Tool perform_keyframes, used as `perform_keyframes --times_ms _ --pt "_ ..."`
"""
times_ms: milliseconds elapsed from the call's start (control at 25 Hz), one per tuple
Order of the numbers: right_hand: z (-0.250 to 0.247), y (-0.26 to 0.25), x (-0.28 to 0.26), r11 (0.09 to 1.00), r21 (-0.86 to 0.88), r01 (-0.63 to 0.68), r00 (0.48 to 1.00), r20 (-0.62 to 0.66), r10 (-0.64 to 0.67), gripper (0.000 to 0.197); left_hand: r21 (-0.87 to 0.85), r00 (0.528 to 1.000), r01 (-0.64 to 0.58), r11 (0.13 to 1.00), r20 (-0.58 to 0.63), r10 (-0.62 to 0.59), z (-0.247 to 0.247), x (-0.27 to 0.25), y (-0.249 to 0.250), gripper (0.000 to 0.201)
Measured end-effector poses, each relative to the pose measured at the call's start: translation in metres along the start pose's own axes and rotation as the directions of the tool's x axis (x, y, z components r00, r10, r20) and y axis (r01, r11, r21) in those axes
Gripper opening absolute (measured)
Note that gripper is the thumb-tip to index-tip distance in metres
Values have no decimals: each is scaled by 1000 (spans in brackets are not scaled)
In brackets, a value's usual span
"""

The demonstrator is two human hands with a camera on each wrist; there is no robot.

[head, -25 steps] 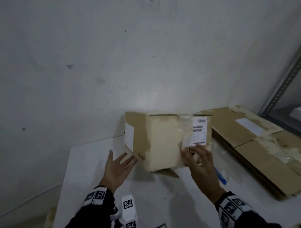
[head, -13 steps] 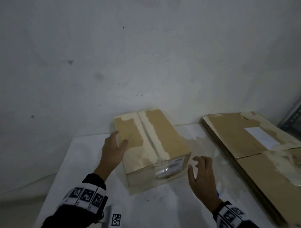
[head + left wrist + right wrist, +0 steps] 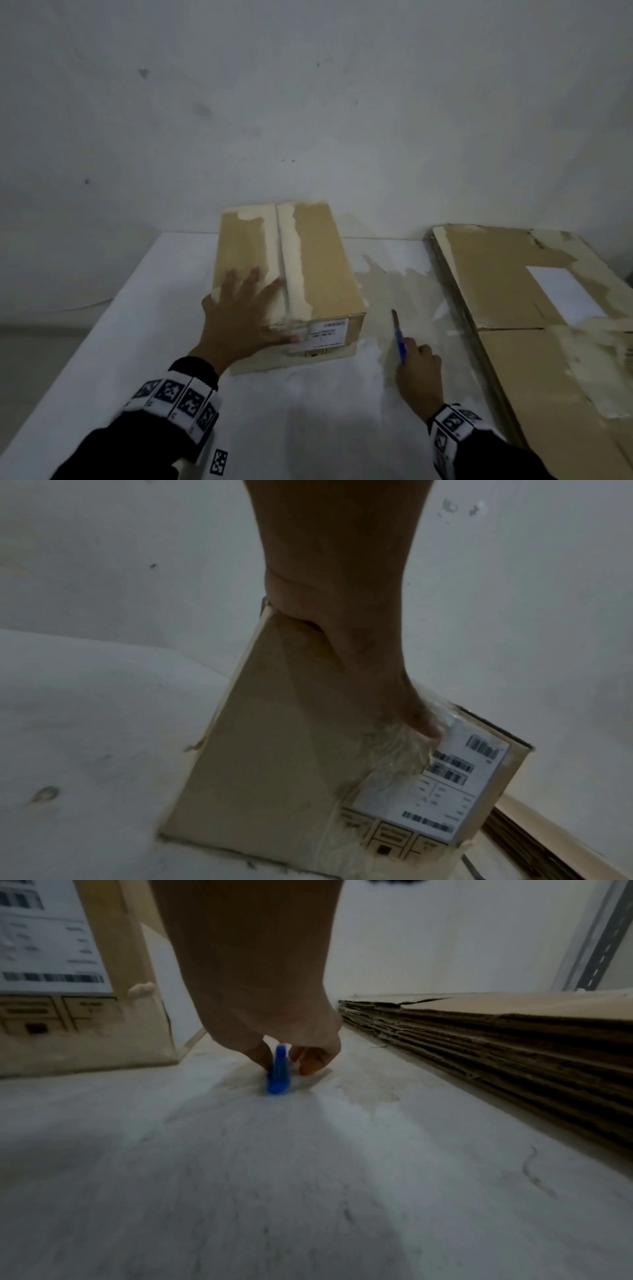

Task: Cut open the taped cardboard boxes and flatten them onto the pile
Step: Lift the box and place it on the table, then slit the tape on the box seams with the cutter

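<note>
A taped cardboard box (image 3: 318, 267) lies on the white table (image 3: 308, 411), its pale tape seam facing up and a shipping label (image 3: 327, 331) on the near end. My left hand (image 3: 246, 308) rests flat on the box top near the front corner, fingers spread straight; in the left wrist view the thumb (image 3: 421, 721) reaches the label (image 3: 445, 783) on the box (image 3: 274, 750). To the right of the box, my right hand (image 3: 416, 366) pinches the blue utility knife (image 3: 399, 337), which lies on the table. In the right wrist view, fingertips flank the blue knife (image 3: 279, 1069).
A pile of flattened cardboard (image 3: 513, 291) lies along the table's right side; the right wrist view shows its stacked edges (image 3: 479, 1047). A white wall (image 3: 308, 120) stands right behind the table. A metal shelf upright (image 3: 596, 934) is at the far right.
The box has been tipped from standing on end to lying flat, seam up. My left hand moved onto its top. My right hand left the box and dropped onto the knife.
</note>
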State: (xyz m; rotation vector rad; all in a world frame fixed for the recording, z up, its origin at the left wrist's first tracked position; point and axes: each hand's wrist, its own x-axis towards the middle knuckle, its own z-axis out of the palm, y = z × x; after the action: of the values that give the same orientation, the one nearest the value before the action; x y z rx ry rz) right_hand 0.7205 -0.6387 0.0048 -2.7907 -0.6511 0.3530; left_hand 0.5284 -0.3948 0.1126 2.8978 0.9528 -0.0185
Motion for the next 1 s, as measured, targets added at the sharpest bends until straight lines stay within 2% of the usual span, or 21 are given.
perform_keyframes --times_ms 80,160,280,440,560,640,720,800,880,1000 --pt "-4 -5 8 971 225 -76 995 76 60 39 19 1000 -13 1000 -15 13 2 -13 4 112" --pt "-14 -18 12 917 378 -125 988 135 79 29 83 1000 -24 996 -1 25 1 -23 7 104" --pt "-46 -48 19 768 624 -147 989 105 104 14 91 998 6 996 55 -11 -3 -23 15 99" --pt "-102 -96 33 650 759 -33 997 -21 76 5 81 984 19 997 173 -32 -7 -17 12 100" --pt "-128 -130 39 590 807 -7 999 34 -36 6 258 979 -108 960 195 58 -22 -18 13 111" --pt "-136 -150 42 569 822 -2 994 63 -87 8 248 943 -227 942 299 148 -38 -8 5 118" --pt "-136 -168 48 557 830 4 992 68 -109 11 111 905 -250 962 379 191 -63 11 -6 110" --pt "-133 -185 55 572 819 32 990 53 -132 15 -92 898 -202 975 380 222 -84 39 -19 88" --pt "-128 -202 65 631 773 71 986 42 -163 16 -226 925 -133 965 321 203 -95 72 -29 70" --pt "-121 -228 79 784 603 147 961 100 -257 18 -280 972 -109 954 169 161 -91 123 -41 58"
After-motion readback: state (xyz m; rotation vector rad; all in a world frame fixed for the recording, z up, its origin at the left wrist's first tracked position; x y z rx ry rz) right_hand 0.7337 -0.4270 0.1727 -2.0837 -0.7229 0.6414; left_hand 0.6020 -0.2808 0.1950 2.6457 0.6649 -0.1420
